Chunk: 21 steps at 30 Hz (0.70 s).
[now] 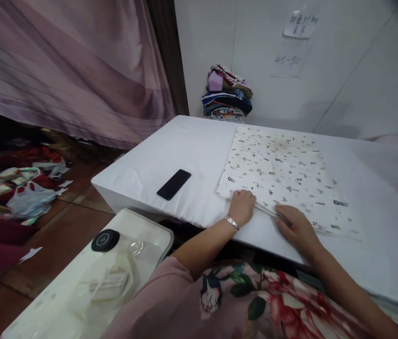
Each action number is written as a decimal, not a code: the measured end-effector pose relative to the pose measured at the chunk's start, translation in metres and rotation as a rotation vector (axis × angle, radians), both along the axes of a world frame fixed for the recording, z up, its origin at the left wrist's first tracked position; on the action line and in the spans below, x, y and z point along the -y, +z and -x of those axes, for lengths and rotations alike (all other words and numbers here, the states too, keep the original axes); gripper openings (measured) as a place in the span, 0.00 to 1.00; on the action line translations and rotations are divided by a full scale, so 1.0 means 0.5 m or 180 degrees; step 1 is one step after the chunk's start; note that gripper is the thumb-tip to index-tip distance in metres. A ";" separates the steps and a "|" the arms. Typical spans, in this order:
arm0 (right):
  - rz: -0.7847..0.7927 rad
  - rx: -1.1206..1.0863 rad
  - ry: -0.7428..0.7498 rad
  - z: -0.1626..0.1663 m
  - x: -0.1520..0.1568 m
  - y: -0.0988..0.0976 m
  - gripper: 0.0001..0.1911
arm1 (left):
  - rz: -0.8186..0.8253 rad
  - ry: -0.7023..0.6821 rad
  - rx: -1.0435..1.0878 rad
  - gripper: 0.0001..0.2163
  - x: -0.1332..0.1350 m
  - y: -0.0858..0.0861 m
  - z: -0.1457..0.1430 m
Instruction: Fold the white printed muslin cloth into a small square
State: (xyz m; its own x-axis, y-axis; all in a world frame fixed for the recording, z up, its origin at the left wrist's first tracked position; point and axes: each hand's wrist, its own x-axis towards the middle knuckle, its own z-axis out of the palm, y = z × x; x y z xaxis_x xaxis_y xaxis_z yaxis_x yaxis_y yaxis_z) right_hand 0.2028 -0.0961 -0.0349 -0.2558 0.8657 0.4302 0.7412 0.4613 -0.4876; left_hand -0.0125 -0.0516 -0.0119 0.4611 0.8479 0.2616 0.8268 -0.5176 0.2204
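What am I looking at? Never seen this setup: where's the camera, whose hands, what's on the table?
No machine here: a person works with bare hands. The one picture comes from a camera worn on that person's head, looking forward and down, so both forearms at the bottom are the wearer's own. On the white table lie a pale printed cloth, a black phone and, against the wall, a stack of folded fabrics. The left hand, with a bracelet at the wrist, rests curled on the cloth's near edge. The right hand lies flat beside it. A thin pale strip runs between them; I cannot tell what it is.
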 end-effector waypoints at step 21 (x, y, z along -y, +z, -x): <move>0.0142 0.1662 0.0158 0.134 -0.070 0.054 0.19 | 0.0214 -0.0056 0.0085 0.13 -0.043 0.000 0.054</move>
State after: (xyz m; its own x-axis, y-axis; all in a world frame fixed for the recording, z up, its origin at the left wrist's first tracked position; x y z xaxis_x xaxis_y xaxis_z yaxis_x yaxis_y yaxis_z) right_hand 0.1360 -0.0610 -0.0080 -0.4673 0.8618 0.1976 0.8686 0.4892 -0.0792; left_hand -0.0397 -0.0301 -0.0120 0.4697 0.8559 0.2165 0.8111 -0.5152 0.2770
